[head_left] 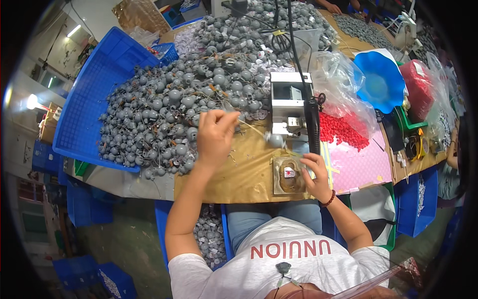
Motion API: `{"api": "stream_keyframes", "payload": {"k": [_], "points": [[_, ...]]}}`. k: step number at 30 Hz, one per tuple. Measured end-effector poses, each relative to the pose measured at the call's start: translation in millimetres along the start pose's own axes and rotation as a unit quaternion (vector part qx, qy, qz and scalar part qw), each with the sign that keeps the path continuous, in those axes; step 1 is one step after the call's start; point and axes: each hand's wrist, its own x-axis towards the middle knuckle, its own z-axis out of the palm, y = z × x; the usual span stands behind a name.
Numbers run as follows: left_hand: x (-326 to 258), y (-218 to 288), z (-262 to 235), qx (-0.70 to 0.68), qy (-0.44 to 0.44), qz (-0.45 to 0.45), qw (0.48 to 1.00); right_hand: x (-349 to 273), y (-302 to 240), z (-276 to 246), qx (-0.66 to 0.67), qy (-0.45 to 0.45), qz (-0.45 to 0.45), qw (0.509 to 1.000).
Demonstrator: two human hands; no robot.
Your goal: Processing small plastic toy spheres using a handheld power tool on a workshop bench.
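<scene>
My left hand (216,137) is raised over the left part of the brown-covered bench. Its fingers are pinched on a thin pale wire (253,128), which stretches right to a small round grey ball-shaped part (275,141). That ball hangs just in front of a white-and-grey box-shaped device (290,103), slightly blurred. My right hand (316,174) is by the right edge of a square metal fixture (280,185), fingers bent and thumb apart, with nothing visible between them. A small white piece with a red mark (289,172) lies in the fixture's rounded hollow.
A big heap of grey balls with wires (164,109) spreads left and behind, against a tipped blue crate (79,117). Small red parts (341,130) lie on a pink sheet (356,169) under clear plastic. A black cable (312,124) hangs beside the device. A blue scalloped bowl (379,82) stands far right.
</scene>
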Motion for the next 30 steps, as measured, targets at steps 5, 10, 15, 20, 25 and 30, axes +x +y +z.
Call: {"api": "stream_keyframes", "payload": {"k": [5,10,15,20,25,30], "points": [[-51.5,53.6,36.4,-0.255,-0.162,-0.097,0.948,40.8,-35.2,-16.6,0.076,-0.01,-0.024,0.997],[-83.4,92.5,66.3,-0.293,-0.25,-0.144,0.912,32.3,-26.0,0.5,0.34,-0.175,0.196,0.903],[-127.5,75.9,94.8,-0.493,-0.324,-0.339,0.733,8.4,-1.7,-1.2,0.357,-0.257,0.28,0.853],[-157.9,64.7,103.4,-0.572,-0.398,-0.422,0.58,-8.8,14.2,-0.7,0.047,-0.213,0.073,0.973],[-176.8,69.8,98.2,-0.409,-0.369,-0.333,0.765,-9.3,19.0,2.2,-0.136,-0.207,-0.012,0.969],[-177.9,78.6,96.1,-0.28,-0.269,-0.229,0.893,3.8,21.8,13.6,-0.168,-0.182,-0.1,0.964]]}}
